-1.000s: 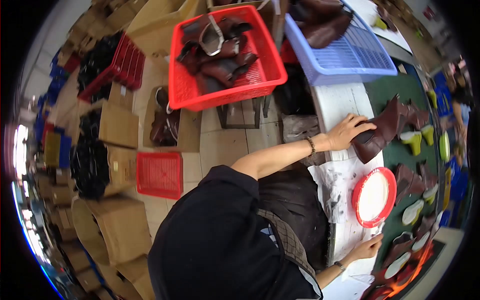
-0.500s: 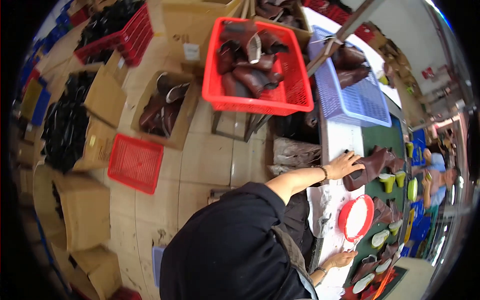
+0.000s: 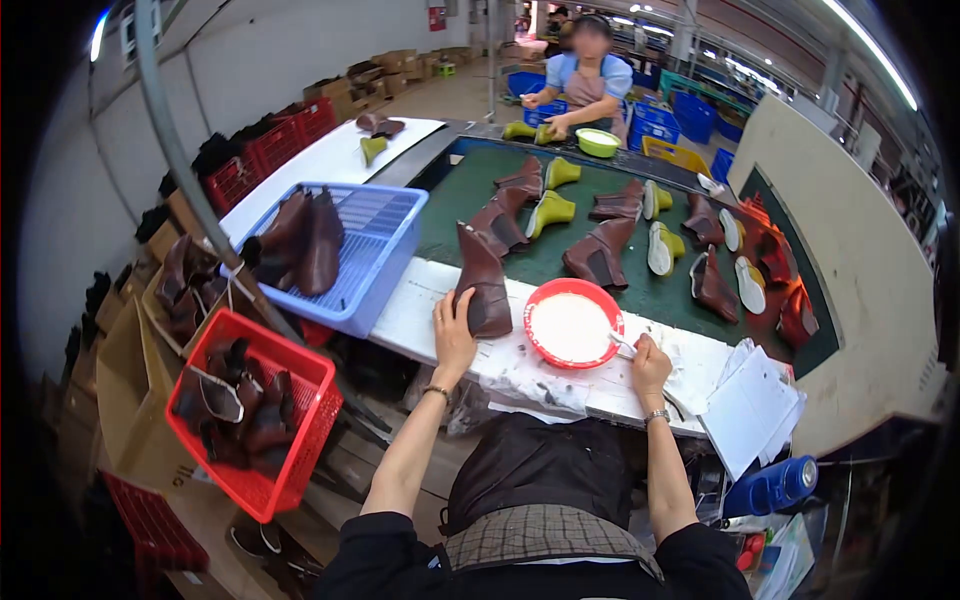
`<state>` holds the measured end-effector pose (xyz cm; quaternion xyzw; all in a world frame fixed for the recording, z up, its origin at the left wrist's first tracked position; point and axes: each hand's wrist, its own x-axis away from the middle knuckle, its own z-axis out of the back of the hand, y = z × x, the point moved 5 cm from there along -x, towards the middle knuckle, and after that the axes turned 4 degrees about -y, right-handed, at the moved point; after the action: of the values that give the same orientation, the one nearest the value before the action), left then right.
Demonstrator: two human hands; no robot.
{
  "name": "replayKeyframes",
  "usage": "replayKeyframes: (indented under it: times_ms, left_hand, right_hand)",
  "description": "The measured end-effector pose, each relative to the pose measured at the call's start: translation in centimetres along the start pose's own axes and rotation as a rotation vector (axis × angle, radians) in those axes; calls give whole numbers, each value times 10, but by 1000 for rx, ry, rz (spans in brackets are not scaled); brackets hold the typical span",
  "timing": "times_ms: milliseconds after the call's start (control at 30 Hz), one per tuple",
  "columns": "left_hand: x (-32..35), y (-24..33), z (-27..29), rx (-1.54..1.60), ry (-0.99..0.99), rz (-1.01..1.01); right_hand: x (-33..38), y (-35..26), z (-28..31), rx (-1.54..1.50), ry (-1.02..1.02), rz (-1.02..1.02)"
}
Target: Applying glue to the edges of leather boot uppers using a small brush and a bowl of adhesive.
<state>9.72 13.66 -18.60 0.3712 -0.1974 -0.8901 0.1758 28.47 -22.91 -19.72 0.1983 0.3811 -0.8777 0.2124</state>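
A brown leather boot (image 3: 484, 285) stands at the near edge of the green work surface, partly on the white strip. My left hand (image 3: 455, 330) grips its lower left side, fingers against the leather. To its right sits a red bowl (image 3: 533, 343) filled with white paste. My right hand (image 3: 651, 368) is closed round the handle of a brush (image 3: 622, 344), which leans over the bowl's right rim; the brush end is hard to make out. Beyond the bowl lie more brown boot uppers (image 3: 600, 254) and yellow-green soles (image 3: 550, 213) in pairs across the green surface.
A blue basket (image 3: 375, 310) with boots stands left on the table, behind a grey metal post (image 3: 180, 130). Lower left is a red basket (image 3: 320, 400) of boots. Papers (image 3: 750, 410) and a blue bottle (image 3: 772, 486) are at right. A co-worker (image 3: 590, 85) handles soles across the table.
The view has swung from the floor and baskets on the left to face the table. My left hand stays on a boot and my right hand still holds the brush by the bowl.
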Motion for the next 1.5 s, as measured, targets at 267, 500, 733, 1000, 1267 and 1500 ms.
replayKeyframes:
  times_ms: [267, 500, 733, 1000, 1267, 1500]
  left_hand:
    - [7, -4, 10, 3, -25, 18]
    - [-8, 10, -5, 83, -48, 1]
    - [-2, 3, -1, 74, -79, 69]
    - [-6, -5, 8, 136, -92, 17]
    - [-5, -5, 7, 127, -107, 0]
    - [-5, 1, 5, 90, -72, -4]
  right_hand:
    - [19, -3, -1, -11, -17, -30]
    - [10, 12, 6, -18, 25, -16]
    - [7, 6, 0, 8, -80, -64]
    - [10, 4, -4, 28, -64, -68]
    - [5, 3, -2, 47, -72, -81]
    - [5, 3, 2, 23, -58, -4]
